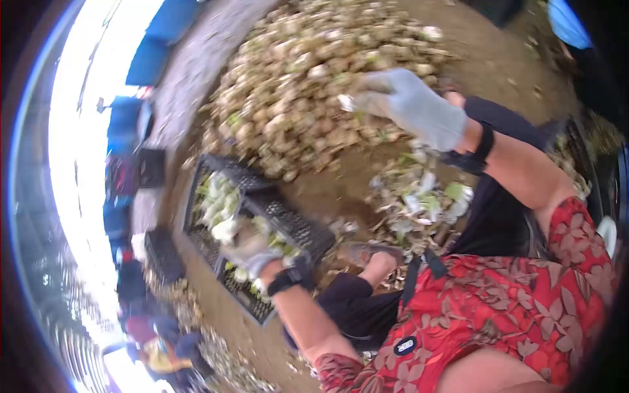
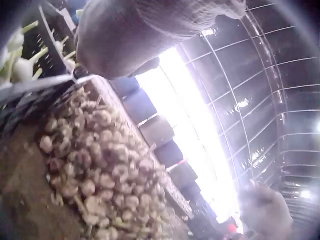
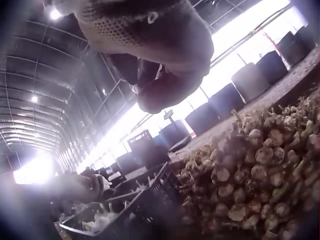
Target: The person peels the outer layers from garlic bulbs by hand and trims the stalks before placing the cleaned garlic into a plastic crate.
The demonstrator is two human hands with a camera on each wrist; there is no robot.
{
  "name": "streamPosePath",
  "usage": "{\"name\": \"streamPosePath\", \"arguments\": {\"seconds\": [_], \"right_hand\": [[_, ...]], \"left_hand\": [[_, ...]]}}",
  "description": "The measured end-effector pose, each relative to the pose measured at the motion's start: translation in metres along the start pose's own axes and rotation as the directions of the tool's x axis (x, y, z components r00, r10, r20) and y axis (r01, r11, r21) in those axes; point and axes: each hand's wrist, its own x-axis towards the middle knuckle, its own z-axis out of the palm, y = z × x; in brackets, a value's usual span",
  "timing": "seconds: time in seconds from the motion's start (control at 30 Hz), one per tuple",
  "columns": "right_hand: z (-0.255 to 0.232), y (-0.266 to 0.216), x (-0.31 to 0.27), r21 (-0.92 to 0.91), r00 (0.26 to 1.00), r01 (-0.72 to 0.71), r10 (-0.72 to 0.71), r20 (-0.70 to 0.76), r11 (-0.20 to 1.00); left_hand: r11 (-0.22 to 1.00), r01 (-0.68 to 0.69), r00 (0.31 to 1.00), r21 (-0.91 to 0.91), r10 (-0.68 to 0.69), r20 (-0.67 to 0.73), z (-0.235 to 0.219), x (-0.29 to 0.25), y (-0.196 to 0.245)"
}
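In the head view my gloved left hand (image 1: 252, 254) is low over a black crate (image 1: 226, 278) of white garlic bulbs with green stems. A white garlic bulb (image 1: 225, 230) is at its fingertips; the right wrist view shows this hand gripping a pale bulb (image 3: 105, 183) above the crate. My gloved right hand (image 1: 416, 108) is raised in front of the big heap of garlic (image 1: 308, 85). Its fingers are curled, and a small white piece of peel (image 1: 346, 102) shows at the fingertips. The fingers (image 3: 172, 90) hide most of what they pinch.
A second crate section (image 1: 219, 196) holds more cleaned bulbs. Peel and leaf scraps (image 1: 419, 203) lie between my legs. A foot (image 1: 379, 265) is close to the crate. Another person (image 1: 160, 354) sits at the lower left, and a dark crate (image 1: 164, 255) stands on the ground there.
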Motion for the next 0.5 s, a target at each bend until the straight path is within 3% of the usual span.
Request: {"name": "streamPosePath", "arguments": {"seconds": [0.03, 0.07, 0.1, 0.17, 0.23, 0.27, 0.3, 0.33, 0.37, 0.43, 0.5], "right_hand": [[-0.011, -0.004, 0.001, 0.139, 0.998, -0.041, 0.046, -0.030, 0.989], [-0.017, -0.005, -0.005, 0.203, 0.985, -0.034, 0.067, -0.158, 0.979], [-0.024, -0.008, -0.006, 0.273, 0.959, -0.018, 0.094, -0.267, 0.962], [-0.036, -0.012, -0.011, 0.400, 0.917, 0.053, 0.114, -0.382, 0.915], [-0.047, -0.013, -0.014, 0.513, 0.906, 0.139, 0.101, -0.412, 0.847], [-0.049, -0.017, -0.018, 0.518, 0.915, 0.128, 0.101, -0.392, 0.846], [-0.052, -0.016, -0.019, 0.507, 0.920, 0.094, 0.121, -0.374, 0.857], [-0.056, -0.012, -0.019, 0.492, 0.924, 0.063, 0.136, -0.358, 0.868], [-0.059, -0.010, -0.020, 0.476, 0.927, 0.032, 0.152, -0.343, 0.879], [-0.063, -0.012, -0.023, 0.533, 0.925, -0.029, 0.225, -0.306, 0.845], [-0.067, -0.010, -0.022, 0.515, 0.918, 0.009, 0.197, -0.343, 0.857]], "left_hand": [[0.827, 0.103, 0.950, -0.553, -0.246, -0.192, 0.024, 0.017, 0.024], [0.828, 0.246, 0.950, -0.504, -0.309, -0.044, 0.019, 0.033, 0.013], [0.841, 0.235, 0.967, -0.487, -0.254, 0.027, 0.059, 0.015, 0.011], [0.947, 0.308, 0.937, -0.093, -0.285, 0.200, 0.036, 0.049, -0.085], [0.901, 0.394, 0.892, 0.181, -0.422, 0.159, 0.121, -0.025, -0.115], [0.843, 0.319, 0.889, 0.433, -0.425, 0.172, 0.140, -0.046, -0.144], [0.903, 0.111, 0.856, 0.414, -0.299, 0.422, 0.140, -0.053, -0.193], [0.807, -0.150, 0.833, 0.571, -0.208, 0.512, 0.156, -0.066, -0.225], [0.636, -0.404, 0.778, 0.657, -0.138, 0.612, 0.176, -0.079, -0.249], [0.332, -0.618, 0.647, 0.713, -0.299, 0.701, 0.216, -0.095, -0.280], [0.120, -0.638, 0.608, 0.761, -0.527, 0.593, 0.235, -0.107, -0.307]]}}
